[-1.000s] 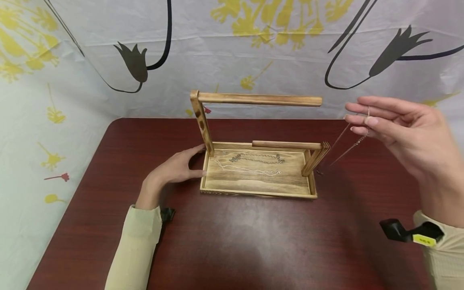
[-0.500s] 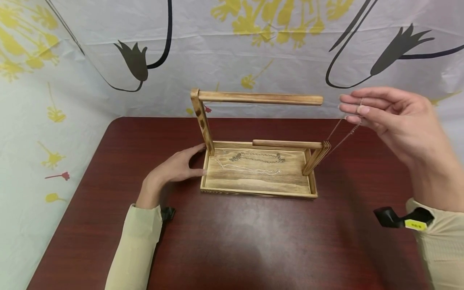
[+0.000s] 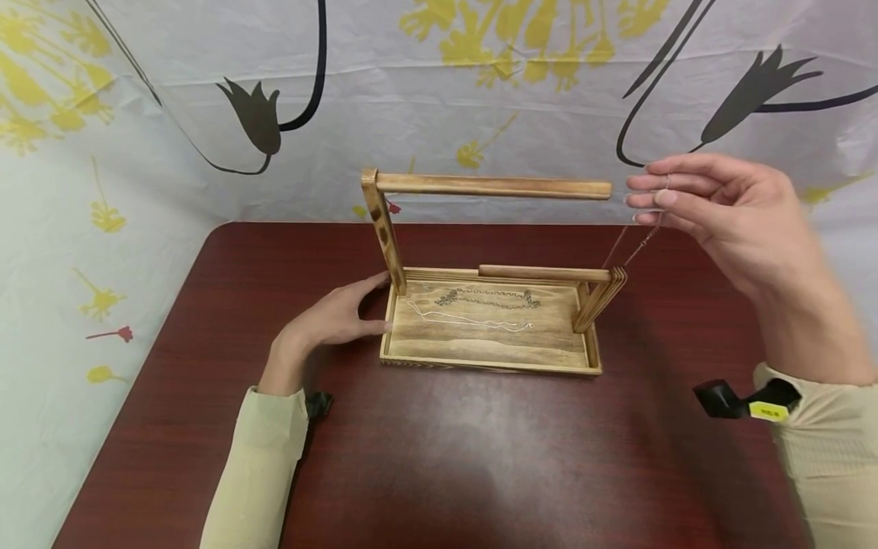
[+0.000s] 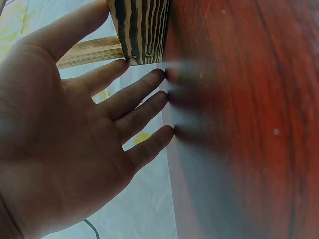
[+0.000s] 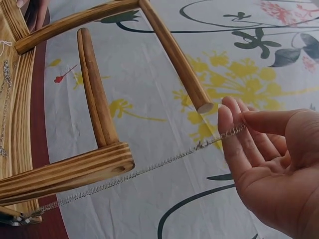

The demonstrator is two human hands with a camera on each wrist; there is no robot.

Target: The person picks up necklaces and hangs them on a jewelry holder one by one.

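My right hand (image 3: 734, 206) pinches a thin chain necklace (image 3: 642, 244) between thumb and fingers, just right of the upper bar's (image 3: 490, 185) free end. In the right wrist view the necklace (image 5: 124, 176) slants down past the lower arm of the wooden jewelry stand. At the left end of the stand's tray (image 3: 490, 370), my left hand (image 3: 332, 316) rests with thumb and index finger spread against it. The left wrist view has the other fingers extended, tips on the table. A darker chain necklace (image 3: 446, 300) and a fine silver one (image 3: 466, 322) lie inside the tray.
The stand's shorter lower bar (image 3: 542, 273) runs leftward from the right post (image 3: 599, 303), below the upper bar. Everything stands on a dark red wooden table (image 3: 439, 457). A white cloth (image 3: 411, 99) with flower prints hangs behind and at the left.
My right hand has moved left and slightly up with the necklace, closer to the upper bar's free end. My left hand and the stand have stayed in place.
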